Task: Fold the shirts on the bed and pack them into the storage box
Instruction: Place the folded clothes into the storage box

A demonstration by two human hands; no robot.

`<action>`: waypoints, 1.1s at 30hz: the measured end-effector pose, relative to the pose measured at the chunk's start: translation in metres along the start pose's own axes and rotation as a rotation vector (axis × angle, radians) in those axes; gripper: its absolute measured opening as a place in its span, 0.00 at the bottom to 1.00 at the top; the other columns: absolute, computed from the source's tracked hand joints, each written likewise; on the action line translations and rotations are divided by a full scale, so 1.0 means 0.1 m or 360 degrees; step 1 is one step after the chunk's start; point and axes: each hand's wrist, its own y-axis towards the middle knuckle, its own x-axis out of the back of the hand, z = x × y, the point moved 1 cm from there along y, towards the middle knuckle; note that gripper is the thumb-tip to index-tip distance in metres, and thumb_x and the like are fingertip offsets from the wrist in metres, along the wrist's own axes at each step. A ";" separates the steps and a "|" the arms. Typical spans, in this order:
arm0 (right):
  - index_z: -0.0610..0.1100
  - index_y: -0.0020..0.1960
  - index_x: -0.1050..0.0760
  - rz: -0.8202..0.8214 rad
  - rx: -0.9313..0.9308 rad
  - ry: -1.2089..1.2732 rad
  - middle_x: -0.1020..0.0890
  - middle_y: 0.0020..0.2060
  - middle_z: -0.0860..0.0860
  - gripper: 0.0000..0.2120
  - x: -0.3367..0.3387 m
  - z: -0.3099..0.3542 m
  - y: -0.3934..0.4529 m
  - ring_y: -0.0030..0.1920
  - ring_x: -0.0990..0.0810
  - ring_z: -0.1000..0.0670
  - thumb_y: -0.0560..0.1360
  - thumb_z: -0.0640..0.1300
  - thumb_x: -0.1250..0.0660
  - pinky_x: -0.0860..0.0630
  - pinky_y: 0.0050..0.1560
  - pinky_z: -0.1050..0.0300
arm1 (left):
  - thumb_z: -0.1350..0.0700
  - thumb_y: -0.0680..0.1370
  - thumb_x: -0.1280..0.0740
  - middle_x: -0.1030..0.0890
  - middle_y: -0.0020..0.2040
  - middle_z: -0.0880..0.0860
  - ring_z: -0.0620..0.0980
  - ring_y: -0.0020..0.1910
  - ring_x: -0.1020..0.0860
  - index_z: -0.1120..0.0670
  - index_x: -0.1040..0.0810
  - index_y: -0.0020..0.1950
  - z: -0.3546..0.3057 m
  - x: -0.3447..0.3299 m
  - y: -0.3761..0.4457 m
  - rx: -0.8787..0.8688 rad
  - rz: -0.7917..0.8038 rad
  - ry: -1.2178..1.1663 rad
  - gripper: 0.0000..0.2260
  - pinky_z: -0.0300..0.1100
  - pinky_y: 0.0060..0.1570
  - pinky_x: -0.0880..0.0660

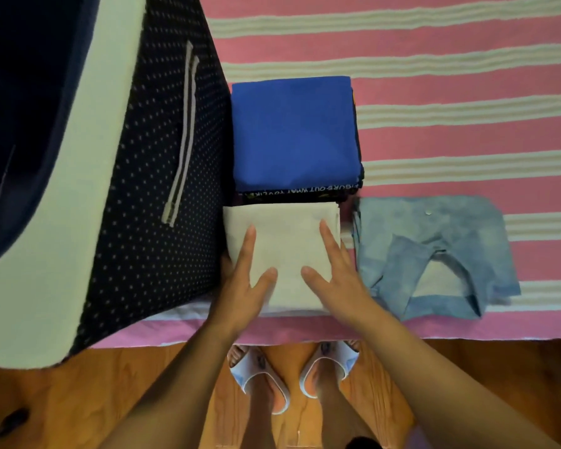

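Note:
A folded beige shirt (289, 241) lies at the bed's near edge. My left hand (240, 280) rests flat on its left part, fingers straight. My right hand (334, 273) lies flat on its right part, fingers spread. Just beyond it sits a stack with a folded blue shirt (292, 131) on top of a black printed shirt (305, 193). A light-blue denim shirt (434, 254), folded with its collar toward me, lies to the right. The navy dotted storage box (156, 176) with a cream rim stands at the left, its dark inside open.
The bed is covered by a pink sheet with cream stripes (434, 76). A wooden floor (78, 400) runs below the bed edge, where my feet in white slippers (292, 374) stand. A zip strip (183, 140) runs down the box's side.

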 end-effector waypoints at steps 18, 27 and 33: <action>0.79 0.72 0.61 -0.0009 0.0007 -0.0047 0.47 0.80 0.56 0.38 -0.13 -0.34 -0.53 0.77 0.41 0.56 0.72 0.70 0.40 0.38 0.73 0.57 | 0.32 0.78 0.39 0.58 0.81 0.43 0.39 0.80 0.54 0.23 0.55 0.75 0.36 -0.06 -0.55 -0.0114 0.0235 -0.0014 0.32 0.39 0.75 0.46; 0.78 0.72 0.48 -0.0096 -0.0161 0.0341 0.38 0.74 0.65 0.35 0.21 0.36 -1.14 0.73 0.36 0.62 0.73 0.60 0.33 0.32 0.73 0.48 | 0.49 0.80 0.31 0.51 0.77 0.37 0.35 0.78 0.50 0.21 0.45 0.73 -0.51 0.26 -1.06 0.0008 0.0226 -0.0180 0.33 0.43 0.76 0.44; 0.78 0.72 0.46 -0.0342 -0.0024 0.0424 0.36 0.69 0.74 0.35 1.08 1.44 -2.17 0.63 0.32 0.75 0.75 0.57 0.29 0.28 0.54 0.75 | 0.48 0.78 0.34 0.49 0.77 0.38 0.40 0.77 0.40 0.21 0.44 0.72 -1.86 0.84 -1.79 -0.0282 0.0258 -0.0252 0.32 0.45 0.77 0.39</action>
